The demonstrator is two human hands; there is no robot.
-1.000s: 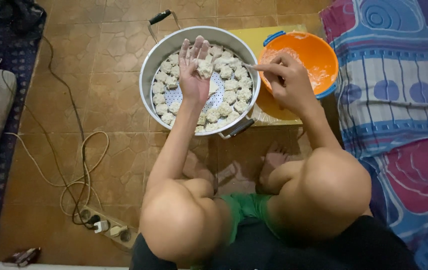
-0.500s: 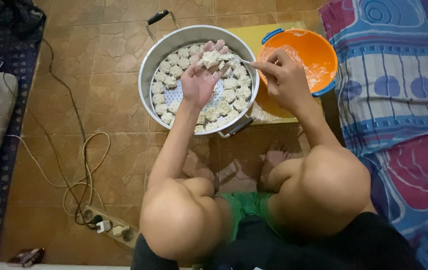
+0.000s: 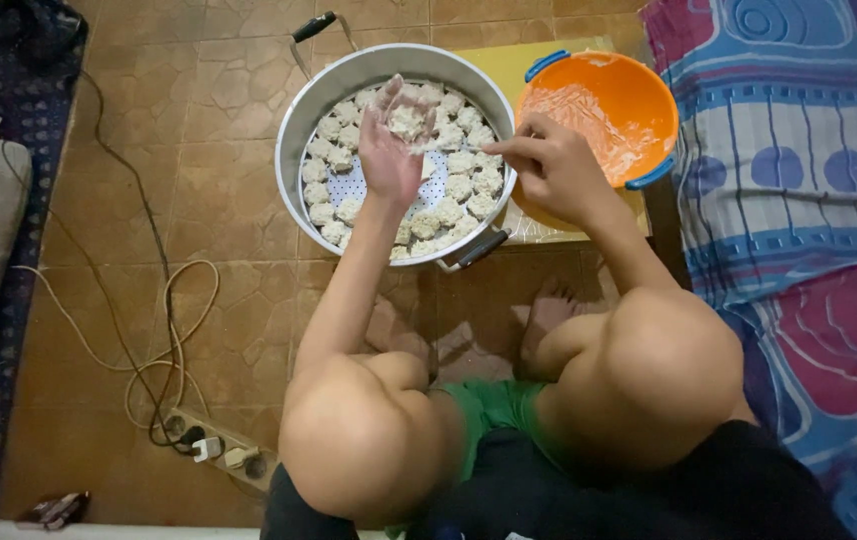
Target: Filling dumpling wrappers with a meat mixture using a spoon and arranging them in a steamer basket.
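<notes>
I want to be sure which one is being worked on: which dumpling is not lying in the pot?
The dumpling cupped in the left hand above the pot; all others sit on its perforated tray.

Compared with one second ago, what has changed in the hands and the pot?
The left hand turned palm up over the steamer pot, now cradling a dumpling. The right hand stayed at the pot's rim with its thin utensil. Pot and orange bowl did not move.
</notes>
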